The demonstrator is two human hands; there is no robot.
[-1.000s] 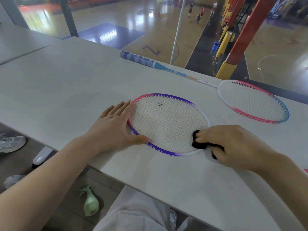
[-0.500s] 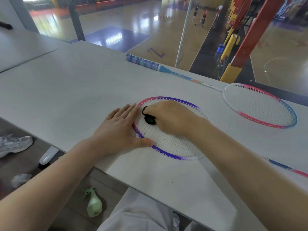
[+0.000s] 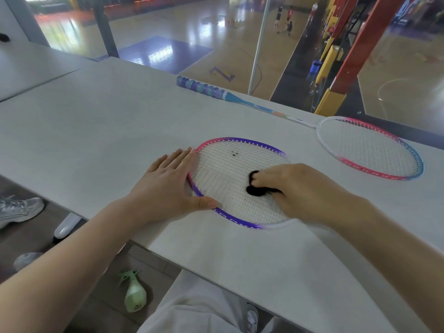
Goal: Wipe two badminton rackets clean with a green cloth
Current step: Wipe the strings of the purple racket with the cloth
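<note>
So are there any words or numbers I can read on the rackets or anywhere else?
"Z": painted in purple on the court floor beyond the table.
Far racket: white lettering along its pink rim, too small to read.
Near racket: marks on its purple rim, too blurred to read.
Nothing else is readable.

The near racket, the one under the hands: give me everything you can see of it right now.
The near racket lies flat on the pale table, only its head in view. The oval frame runs pink at the far left, purple along the near side, then white on the right. White strings carry dark specks near the top and lower left. The left hand rests flat on the left rim, thumb over the purple edge. The right hand presses a dark bunched cloth onto the strings, right of centre. Its shaft is hidden by the right arm.
</note>
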